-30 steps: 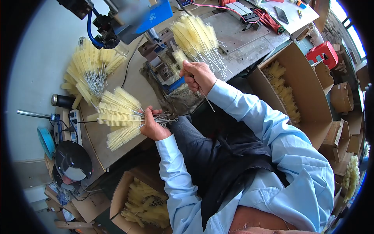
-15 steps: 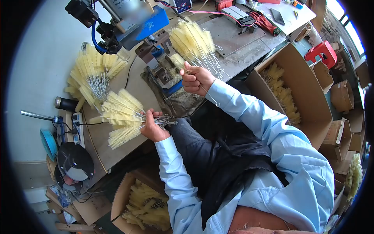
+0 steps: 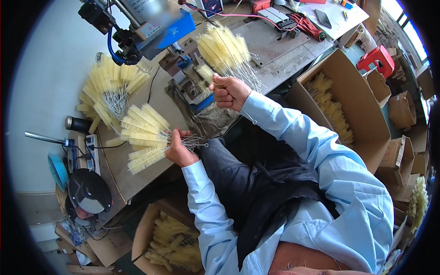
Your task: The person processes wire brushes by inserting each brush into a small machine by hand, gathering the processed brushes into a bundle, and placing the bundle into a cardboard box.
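My left hand is closed round the wire stems of a fanned bunch of pale yellow bottle brushes, their looped ends poking out toward my lap. A single bottle brush is pinched in my right hand; its wire stem runs back past my wrist to a loop. That brush's bristle head lies at the blue-edged metal fixture of the machine. Just beyond my right hand, a pile of brushes rests on the metal bench top, stems pointing toward me.
Another brush pile lies on the table at the left, under the blue machine head. Cardboard boxes of brushes stand at the right and below the table. A black-and-grey disc stands left.
Both hands keep nearly the same place and hold. The view has shifted slightly, and little else has visibly moved.
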`<state>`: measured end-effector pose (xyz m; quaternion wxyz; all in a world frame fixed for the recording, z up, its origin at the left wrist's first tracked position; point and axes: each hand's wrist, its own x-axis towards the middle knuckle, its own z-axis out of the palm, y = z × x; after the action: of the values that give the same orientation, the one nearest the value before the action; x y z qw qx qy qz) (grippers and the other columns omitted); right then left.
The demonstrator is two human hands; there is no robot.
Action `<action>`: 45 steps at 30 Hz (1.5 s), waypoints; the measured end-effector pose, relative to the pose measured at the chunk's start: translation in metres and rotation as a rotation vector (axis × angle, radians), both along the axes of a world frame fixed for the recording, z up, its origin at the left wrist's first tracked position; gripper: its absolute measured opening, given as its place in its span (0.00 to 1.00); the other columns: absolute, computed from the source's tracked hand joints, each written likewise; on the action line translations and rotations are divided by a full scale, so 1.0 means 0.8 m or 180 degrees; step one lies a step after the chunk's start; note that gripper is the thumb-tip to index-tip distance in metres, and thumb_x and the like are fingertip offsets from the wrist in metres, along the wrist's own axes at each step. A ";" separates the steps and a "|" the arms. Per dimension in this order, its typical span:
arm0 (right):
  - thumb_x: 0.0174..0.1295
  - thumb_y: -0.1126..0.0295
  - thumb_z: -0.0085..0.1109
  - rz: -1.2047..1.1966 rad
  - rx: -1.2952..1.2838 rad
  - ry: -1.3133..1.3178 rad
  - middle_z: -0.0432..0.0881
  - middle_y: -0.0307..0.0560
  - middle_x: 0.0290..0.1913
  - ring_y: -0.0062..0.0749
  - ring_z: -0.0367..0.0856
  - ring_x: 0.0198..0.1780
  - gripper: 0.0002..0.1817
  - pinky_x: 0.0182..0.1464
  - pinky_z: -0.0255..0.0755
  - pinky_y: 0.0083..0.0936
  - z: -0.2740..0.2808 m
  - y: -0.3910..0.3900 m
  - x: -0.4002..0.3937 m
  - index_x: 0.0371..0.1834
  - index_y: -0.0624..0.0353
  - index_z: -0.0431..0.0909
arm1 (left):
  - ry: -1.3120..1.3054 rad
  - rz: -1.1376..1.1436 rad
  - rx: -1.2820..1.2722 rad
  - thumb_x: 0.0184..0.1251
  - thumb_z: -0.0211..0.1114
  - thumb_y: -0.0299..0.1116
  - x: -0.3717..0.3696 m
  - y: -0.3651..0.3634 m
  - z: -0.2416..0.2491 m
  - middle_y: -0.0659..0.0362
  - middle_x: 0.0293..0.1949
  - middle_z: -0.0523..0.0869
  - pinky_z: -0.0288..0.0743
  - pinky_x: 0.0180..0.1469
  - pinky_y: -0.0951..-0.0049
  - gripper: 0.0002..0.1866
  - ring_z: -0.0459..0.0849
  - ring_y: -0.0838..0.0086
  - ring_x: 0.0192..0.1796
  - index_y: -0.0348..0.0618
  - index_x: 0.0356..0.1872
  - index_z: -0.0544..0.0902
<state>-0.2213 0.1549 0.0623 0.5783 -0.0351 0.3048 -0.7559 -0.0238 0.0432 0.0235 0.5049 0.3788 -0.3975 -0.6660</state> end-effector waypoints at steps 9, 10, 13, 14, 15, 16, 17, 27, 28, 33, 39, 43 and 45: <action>0.72 0.50 0.51 -0.1015 0.1472 0.2811 0.71 0.36 0.14 0.21 0.65 0.13 0.28 0.16 0.61 0.23 0.036 0.027 -0.041 0.31 0.68 0.84 | 0.0263 -0.0165 0.0148 0.60 0.65 0.19 0.005 -0.004 0.001 0.55 0.35 0.81 0.82 0.36 0.68 0.14 0.81 0.71 0.32 0.32 0.47 0.76; 0.72 0.50 0.52 -0.1075 0.1572 0.3207 0.73 0.37 0.14 0.22 0.67 0.14 0.28 0.18 0.64 0.24 0.040 0.023 -0.057 0.29 0.67 0.86 | 0.0267 -0.0167 0.0146 0.60 0.65 0.19 0.005 -0.004 0.001 0.55 0.35 0.81 0.82 0.36 0.68 0.14 0.81 0.71 0.32 0.32 0.47 0.76; 0.69 0.48 0.56 -0.1130 0.2265 0.4142 0.81 0.45 0.19 0.32 0.78 0.22 0.27 0.34 0.75 0.34 0.046 -0.001 -0.106 0.30 0.64 0.86 | 0.0313 -0.0067 0.0259 0.59 0.65 0.17 0.004 -0.003 0.001 0.55 0.36 0.81 0.82 0.36 0.69 0.15 0.80 0.72 0.32 0.33 0.47 0.76; 0.68 0.48 0.56 -0.1064 0.2665 0.4340 0.84 0.48 0.23 0.37 0.82 0.26 0.26 0.38 0.76 0.36 0.057 -0.006 -0.111 0.32 0.63 0.86 | 0.0369 -0.0075 0.0217 0.58 0.65 0.17 0.005 -0.002 0.000 0.55 0.36 0.81 0.82 0.37 0.69 0.16 0.80 0.72 0.32 0.32 0.48 0.76; 0.68 0.48 0.56 -0.1066 0.2661 0.4347 0.84 0.48 0.23 0.37 0.82 0.26 0.26 0.38 0.76 0.36 0.062 -0.010 -0.112 0.32 0.63 0.86 | 0.0424 -0.0081 0.0175 0.58 0.65 0.16 0.006 -0.001 -0.001 0.55 0.36 0.81 0.82 0.37 0.70 0.17 0.80 0.72 0.31 0.32 0.49 0.75; 0.68 0.48 0.57 -0.1284 0.2789 0.4645 0.84 0.48 0.26 0.37 0.82 0.29 0.25 0.39 0.75 0.34 0.061 -0.015 -0.114 0.35 0.63 0.84 | 0.0425 -0.0076 0.0173 0.58 0.65 0.16 0.007 0.001 0.000 0.55 0.36 0.81 0.82 0.37 0.70 0.17 0.80 0.72 0.31 0.32 0.49 0.75; 0.68 0.49 0.57 -0.1502 0.2914 0.4942 0.85 0.48 0.29 0.37 0.83 0.32 0.24 0.41 0.75 0.32 0.059 -0.018 -0.114 0.38 0.63 0.83 | 0.0425 -0.0048 0.0189 0.58 0.65 0.16 0.009 0.003 0.001 0.55 0.36 0.81 0.82 0.37 0.70 0.17 0.80 0.72 0.31 0.31 0.50 0.75; 0.70 0.50 0.60 -0.0331 0.0644 0.3638 0.83 0.40 0.32 0.19 0.80 0.32 0.23 0.27 0.72 0.19 0.032 -0.022 0.068 0.46 0.64 0.80 | 0.0313 -0.0287 0.0116 0.62 0.65 0.19 0.020 0.075 0.041 0.53 0.39 0.82 0.80 0.35 0.70 0.18 0.81 0.71 0.30 0.27 0.52 0.74; 0.69 0.50 0.60 -0.0082 0.0491 0.3423 0.83 0.39 0.32 0.18 0.79 0.30 0.23 0.25 0.71 0.19 0.026 -0.029 0.086 0.46 0.64 0.80 | 0.0284 -0.0454 0.0099 0.63 0.65 0.19 0.023 0.086 0.043 0.53 0.39 0.82 0.79 0.35 0.71 0.17 0.81 0.71 0.30 0.27 0.52 0.75; 0.72 0.59 0.56 -0.0493 0.0322 0.2868 0.77 0.41 0.20 0.22 0.73 0.17 0.20 0.21 0.68 0.24 0.004 -0.049 0.114 0.35 0.71 0.79 | 0.0284 -0.0778 0.0322 0.64 0.62 0.20 0.034 0.128 0.042 0.52 0.35 0.86 0.80 0.33 0.71 0.09 0.83 0.72 0.30 0.27 0.44 0.81; 0.75 0.62 0.50 -0.0785 0.0511 0.1826 0.70 0.36 0.19 0.18 0.63 0.13 0.18 0.15 0.58 0.20 -0.009 -0.043 0.083 0.37 0.69 0.76 | -0.0043 -0.0494 -0.0305 0.68 0.57 0.25 0.079 0.149 0.017 0.49 0.35 0.86 0.81 0.45 0.68 0.09 0.85 0.66 0.36 0.27 0.36 0.82; 0.75 0.61 0.50 -0.0708 0.0735 0.1521 0.68 0.35 0.20 0.17 0.61 0.14 0.17 0.14 0.55 0.19 -0.005 -0.038 0.062 0.38 0.68 0.76 | 0.0442 -0.0177 0.0162 0.64 0.57 0.27 0.089 0.150 0.057 0.57 0.20 0.74 0.80 0.32 0.65 0.08 0.76 0.70 0.21 0.35 0.26 0.73; 0.75 0.62 0.49 -0.0553 0.0770 0.1486 0.67 0.35 0.20 0.16 0.60 0.14 0.17 0.13 0.53 0.20 -0.002 -0.040 0.062 0.39 0.68 0.75 | 0.0293 -0.0213 0.0214 0.64 0.57 0.27 0.091 0.137 0.057 0.59 0.20 0.70 0.80 0.29 0.67 0.06 0.72 0.74 0.20 0.34 0.35 0.71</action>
<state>-0.1717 0.1228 0.0607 0.4255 -0.1128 0.5197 -0.7322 0.0493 0.1528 0.0693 0.4871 0.3510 -0.3637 -0.7122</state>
